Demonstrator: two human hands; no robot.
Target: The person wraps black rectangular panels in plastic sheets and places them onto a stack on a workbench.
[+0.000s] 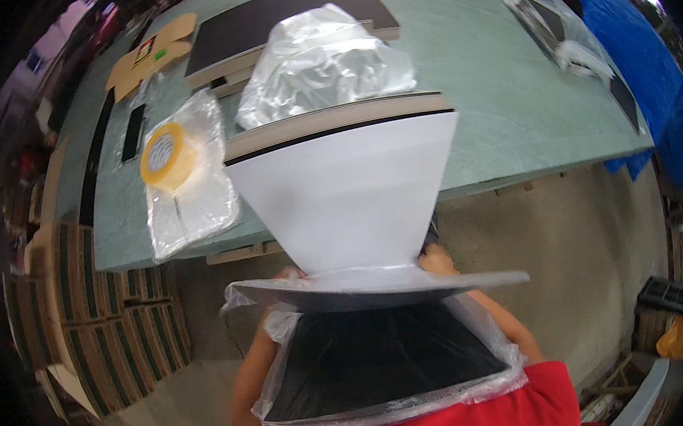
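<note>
A stack of panels (347, 181) with a white upper face and a black line along its far edge slopes from the table edge toward me. My right hand (437, 262) closes at its right side, near the lower corner. At the lower left corner, my left hand (289, 274) shows only in part; its fingers appear bent against the stack. Across the near end, a thin grey panel (379, 291) sticks out sideways, slightly blurred, with clear plastic around it. A black panel in a clear plastic bag (383, 360) rests against my red shirt, between my forearms.
On the green table (509, 114) lie crumpled clear plastic bags (327, 60), dark panels (265, 20), a tape roll (167, 156) on flat plastic, and cut cardboard (152, 56). Blue sheeting (648, 73) hangs at right. Stacked brown cartons (119, 323) stand at left, a black crate (672, 297) at right.
</note>
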